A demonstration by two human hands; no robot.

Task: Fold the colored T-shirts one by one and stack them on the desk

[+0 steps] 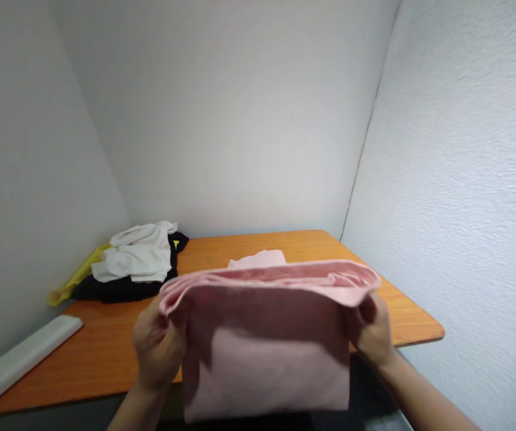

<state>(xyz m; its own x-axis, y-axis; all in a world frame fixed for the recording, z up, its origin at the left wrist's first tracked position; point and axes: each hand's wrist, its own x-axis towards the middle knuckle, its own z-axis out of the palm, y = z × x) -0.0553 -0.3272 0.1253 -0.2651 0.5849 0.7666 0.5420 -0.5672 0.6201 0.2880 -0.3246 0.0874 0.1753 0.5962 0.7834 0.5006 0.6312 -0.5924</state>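
Observation:
A folded pink cloth (267, 371), perhaps a garment, hangs in front of the table's near edge, held up by its top edge in both of my hands. My left hand (159, 344) grips the top left corner, fingers closed on the layers. At the top right corner my right hand (372, 329) pinches it, with some fingers hidden behind the fabric. Several layers show along the top fold, and the front panel drops down flat. Beyond it, a lighter pink piece of fabric (260, 258) shows on the table; I cannot tell whether it is joined to the held cloth.
The orange-brown wooden table (213, 254) stands between pale walls. On its far left lies a pile with white cloth (139, 254), black cloth (123, 290) and yellow fabric (76, 278). A long white object (24, 365) lies along the left edge.

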